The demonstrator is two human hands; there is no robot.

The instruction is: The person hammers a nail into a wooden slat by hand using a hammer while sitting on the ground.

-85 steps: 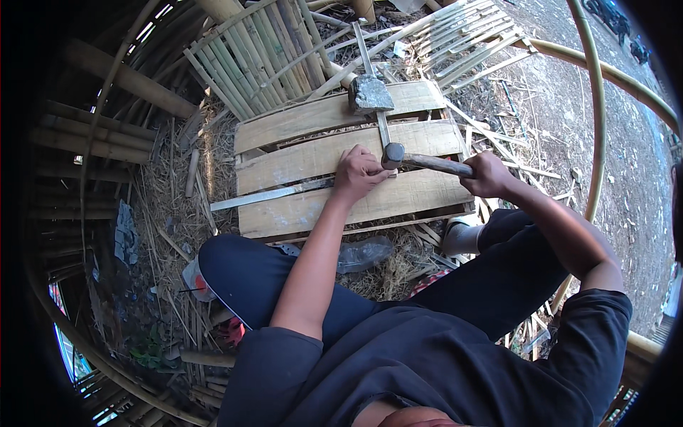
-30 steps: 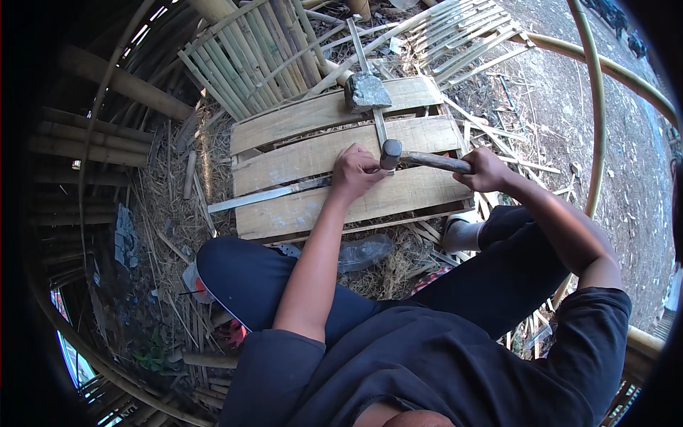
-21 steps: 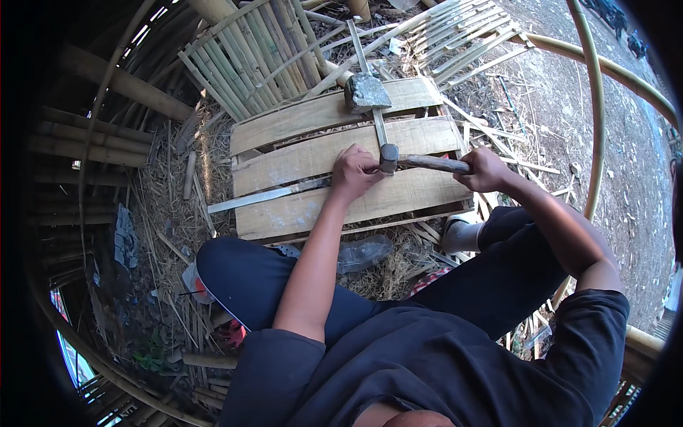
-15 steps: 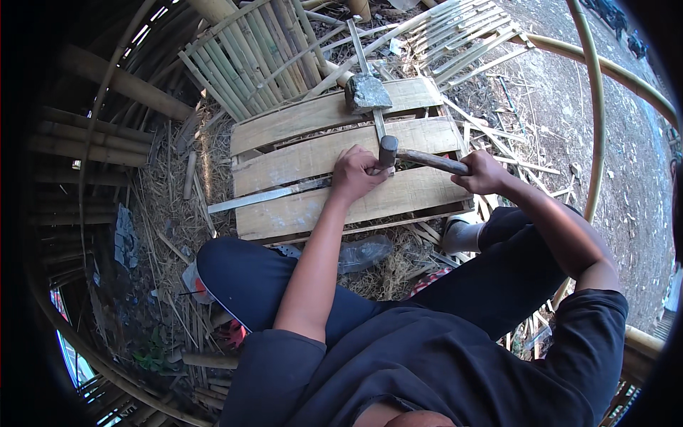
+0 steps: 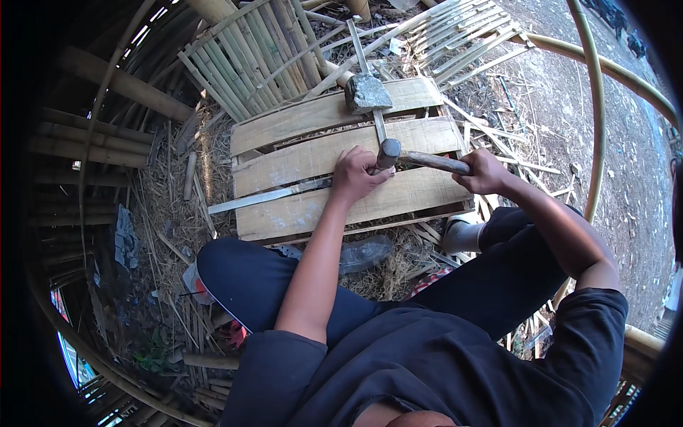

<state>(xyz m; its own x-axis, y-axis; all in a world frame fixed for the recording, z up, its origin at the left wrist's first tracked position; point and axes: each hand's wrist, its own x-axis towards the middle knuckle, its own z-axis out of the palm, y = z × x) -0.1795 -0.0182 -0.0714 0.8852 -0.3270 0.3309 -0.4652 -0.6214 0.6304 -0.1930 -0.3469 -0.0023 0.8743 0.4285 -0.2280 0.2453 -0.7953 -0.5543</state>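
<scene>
Hammer over the planks

Down on the ground, a person sat with legs spread around a low pallet of wooden planks (image 5: 334,160) that lay on straw and bamboo scraps. The right hand (image 5: 486,171) was closed around the handle of a hammer (image 5: 416,158), whose head hung just beside the fingers of the left hand (image 5: 356,174), above the gap between the middle and near planks. The left hand was bunched with its fingertips pressed to the planks, pinching something too small to make out. A long metal strip (image 5: 267,198) lay in that gap and ran left from under this hand, past the planks' edge. A grey stone (image 5: 368,92) sat on the far plank, on a thin upright bar. A panel of bamboo slats (image 5: 245,60) lay beyond the planks, and a curved bamboo pole (image 5: 596,107) arched on the right.
</scene>
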